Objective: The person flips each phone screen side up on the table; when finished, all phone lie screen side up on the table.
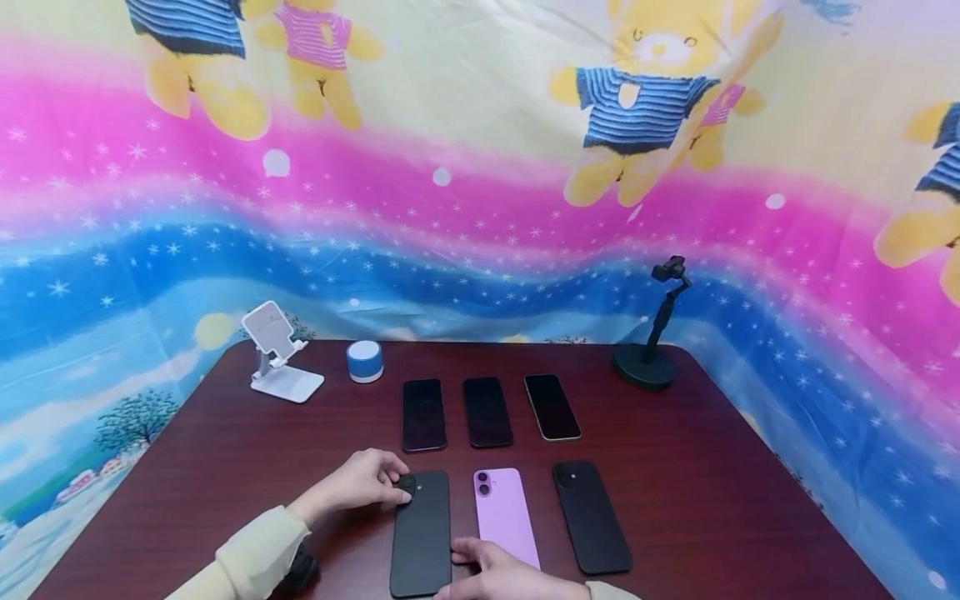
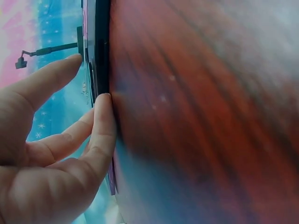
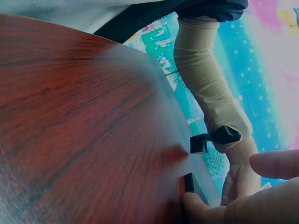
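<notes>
A black phone (image 1: 422,533) lies back side up at the near left of the table, its camera block at the top left. My left hand (image 1: 360,482) touches that corner with its fingertips; the left wrist view has a fingertip (image 2: 104,100) right at the phone's edge. At the lower right corner is my right hand (image 1: 498,575), with fingertips along the side and bottom edge. It also covers the lower end of a purple phone (image 1: 506,508), back side up. A second black phone (image 1: 592,517) lies back side up further right.
Behind them three phones lie screen up: left (image 1: 423,415), middle (image 1: 487,412) and right (image 1: 552,407). Toward the back stand a white phone stand (image 1: 288,383), a blue and white cylinder (image 1: 365,362) and a black stand (image 1: 645,367). A printed curtain (image 1: 450,208) encloses the table.
</notes>
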Action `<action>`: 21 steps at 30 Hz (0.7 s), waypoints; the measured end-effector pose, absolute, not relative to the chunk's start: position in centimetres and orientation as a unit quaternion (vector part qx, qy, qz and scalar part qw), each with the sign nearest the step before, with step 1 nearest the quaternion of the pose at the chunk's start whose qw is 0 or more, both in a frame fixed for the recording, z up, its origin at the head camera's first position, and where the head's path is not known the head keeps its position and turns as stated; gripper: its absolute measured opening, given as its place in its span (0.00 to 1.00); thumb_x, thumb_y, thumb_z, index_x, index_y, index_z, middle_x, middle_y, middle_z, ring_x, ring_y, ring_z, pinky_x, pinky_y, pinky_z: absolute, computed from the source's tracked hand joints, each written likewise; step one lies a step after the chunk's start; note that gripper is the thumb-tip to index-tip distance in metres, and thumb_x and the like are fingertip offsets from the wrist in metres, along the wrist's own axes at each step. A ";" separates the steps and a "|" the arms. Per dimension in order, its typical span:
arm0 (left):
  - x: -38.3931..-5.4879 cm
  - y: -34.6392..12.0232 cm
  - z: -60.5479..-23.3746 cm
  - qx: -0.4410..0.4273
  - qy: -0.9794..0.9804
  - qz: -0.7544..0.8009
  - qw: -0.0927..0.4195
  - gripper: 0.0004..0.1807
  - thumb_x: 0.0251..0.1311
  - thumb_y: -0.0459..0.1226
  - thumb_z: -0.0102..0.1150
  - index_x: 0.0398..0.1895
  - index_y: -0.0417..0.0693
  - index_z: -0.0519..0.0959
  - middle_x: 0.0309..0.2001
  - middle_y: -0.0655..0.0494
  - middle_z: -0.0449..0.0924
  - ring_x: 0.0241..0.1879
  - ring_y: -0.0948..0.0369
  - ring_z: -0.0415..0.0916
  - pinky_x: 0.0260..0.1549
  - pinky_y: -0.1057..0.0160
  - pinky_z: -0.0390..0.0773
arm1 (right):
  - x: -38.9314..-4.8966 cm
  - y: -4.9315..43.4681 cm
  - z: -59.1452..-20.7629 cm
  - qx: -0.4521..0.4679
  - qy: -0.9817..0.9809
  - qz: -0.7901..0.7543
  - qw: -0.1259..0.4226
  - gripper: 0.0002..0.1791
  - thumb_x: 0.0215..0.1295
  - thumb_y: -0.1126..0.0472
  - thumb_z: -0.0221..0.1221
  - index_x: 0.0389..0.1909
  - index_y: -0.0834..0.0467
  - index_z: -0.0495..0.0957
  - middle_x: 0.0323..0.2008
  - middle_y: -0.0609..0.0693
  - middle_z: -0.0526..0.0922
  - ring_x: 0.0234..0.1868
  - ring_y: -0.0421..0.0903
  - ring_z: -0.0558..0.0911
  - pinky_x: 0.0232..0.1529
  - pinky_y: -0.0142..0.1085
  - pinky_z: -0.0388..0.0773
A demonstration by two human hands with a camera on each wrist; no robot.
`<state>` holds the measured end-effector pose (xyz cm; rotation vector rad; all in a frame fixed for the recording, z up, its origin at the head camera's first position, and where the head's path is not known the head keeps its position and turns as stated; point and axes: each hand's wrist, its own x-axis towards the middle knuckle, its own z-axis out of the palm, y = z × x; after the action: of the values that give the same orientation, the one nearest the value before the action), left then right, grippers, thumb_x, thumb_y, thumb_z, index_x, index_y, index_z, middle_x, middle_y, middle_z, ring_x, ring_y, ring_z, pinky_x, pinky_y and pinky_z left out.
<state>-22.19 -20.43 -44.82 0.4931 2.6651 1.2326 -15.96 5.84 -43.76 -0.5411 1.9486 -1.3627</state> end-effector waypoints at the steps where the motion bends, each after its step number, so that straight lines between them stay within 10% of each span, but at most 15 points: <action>1: -22.2 -20.4 -44.8 0.161 0.892 0.413 0.084 0.20 0.49 0.39 0.71 0.42 0.34 0.80 0.34 0.53 0.80 0.30 0.64 0.76 0.31 0.68 0.78 | -15.9 5.8 -43.8 -0.210 0.750 -0.524 0.343 0.37 0.60 0.59 0.62 0.62 0.79 0.61 0.57 0.67 0.74 0.62 0.58 0.71 0.63 0.50 0.68; 21: -21.6 -17.7 -44.3 -0.014 0.902 0.426 0.067 0.10 0.45 0.32 0.71 0.28 0.39 0.78 0.18 0.56 0.72 0.18 0.62 0.69 0.21 0.66 0.68 | -15.7 5.6 -43.9 -0.189 0.726 -0.557 0.357 0.34 0.60 0.67 0.59 0.63 0.79 0.59 0.59 0.68 0.71 0.64 0.59 0.67 0.64 0.50 0.65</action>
<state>-21.60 -17.70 -44.26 -0.0432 2.7188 1.2828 -15.70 5.60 -43.93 -0.4872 1.8738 -1.4378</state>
